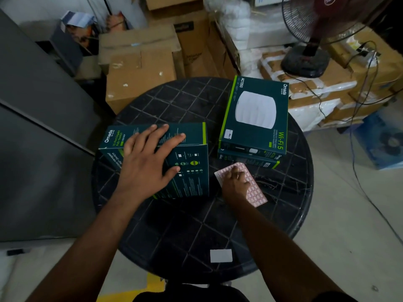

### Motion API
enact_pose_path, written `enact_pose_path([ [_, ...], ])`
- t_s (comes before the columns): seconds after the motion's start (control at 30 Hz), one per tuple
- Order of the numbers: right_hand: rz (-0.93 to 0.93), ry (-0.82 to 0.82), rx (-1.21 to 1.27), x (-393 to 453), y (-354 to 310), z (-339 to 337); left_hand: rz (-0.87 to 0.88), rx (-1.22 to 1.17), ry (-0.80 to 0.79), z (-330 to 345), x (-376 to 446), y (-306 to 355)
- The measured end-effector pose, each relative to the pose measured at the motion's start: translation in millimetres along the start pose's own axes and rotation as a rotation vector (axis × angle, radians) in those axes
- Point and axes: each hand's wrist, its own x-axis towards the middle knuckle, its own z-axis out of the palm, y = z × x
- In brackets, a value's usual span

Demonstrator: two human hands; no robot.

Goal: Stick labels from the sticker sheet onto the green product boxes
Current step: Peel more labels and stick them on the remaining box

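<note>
writing first: left box [157, 153] reads "omada" and "10-port gigabit poe+ switch" on its top face; right box [255, 118] reads "omada", "ac1350" and "wi-fi 5", with a small white sticker [228, 134] marked "no. 1" at its near left corner. both boxes dark green with lime edges, standing apart on a round black table [196, 232] with a grid pattern; the right one seems to sit on a second like box. sticker sheet [254, 188], pink-lined small labels, lies flat on the table just beside the left box, near the front of the right one. left hand [148, 162] spread flat, fingers straight, palm pressing the top and front edge of the left box, forearm reaching in from lower left. right hand [236, 182] on the sticker sheet, fingers curled down onto it; cannot tell if a label is pinched. blank white patch [221, 255] on the near table. cardboard cartons [139, 62] and a fan [309, 53] behind
</note>
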Motion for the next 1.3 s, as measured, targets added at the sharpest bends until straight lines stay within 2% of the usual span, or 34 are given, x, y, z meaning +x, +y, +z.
enact_pose_path([
  [0.13, 0.028, -0.026, 0.011, 5.2, -5.2, -2.6, 0.012, -0.027, -0.005, -2.2, -1.5, -0.8],
  [0.23, 0.066, -0.021, 0.127, 14.6, -0.8, -13.1, 0.011, -0.041, -0.03, -3.8, -1.0, -2.4],
  [0.33, 0.077, 0.054, 0.291, 15.0, 3.1, -10.7, 0.021, -0.075, -0.051, -6.6, -0.4, -3.9],
  [0.47, 0.042, 0.243, 0.754, -8.7, 10.9, -15.0, 0.059, -0.157, -0.083, -12.3, -0.7, -10.6],
  [0.57, 0.039, 0.264, 1.271, -49.4, 6.9, -54.3, -0.003, -0.427, -0.098, -16.5, 0.0, -22.4],
  [0.63, -0.013, 0.29, 1.549, -78.8, -0.8, -88.6, -0.044, -0.594, -0.042, -16.8, -1.8, -34.0],
  [0.7, -0.131, 0.382, 1.669, -108.3, -14.1, -122.6, -0.031, -0.634, 0.046, -14.8, -5.6, -48.2],
  [0.77, -0.279, 0.506, 1.591, -133.6, -33.3, -147.3, -0.02, -0.577, 0.123, -12.4, -10.5, -62.9],
  [0.83, -0.409, 0.638, 1.239, -151.6, -57.1, -164.9, -0.035, -0.567, 0.154, -10.4, -14.6, -76.4],
  [0.93, -0.541, 0.772, 0.695, -162.5, -97.9, -175.0, -0.094, -0.76, 0.209, -6.9, -18.6, -92.8],
  [1.1, -0.654, 0.764, 0.267, -159.0, -164.1, -151.6, -0.055, -0.855, 0.286, -2.6, -19.0, -103.3],
  [1.2, -0.659, 0.784, 0.208, -161.8, -161.1, -152.3, -0.034, -0.837, 0.307, 5.5, -20.1, -105.0],
  [1.3, -0.456, 0.794, 0.373, -166.9, -124.6, -163.5, -0.007, -0.8, 0.291, 8.8, -22.8, -101.0],
])
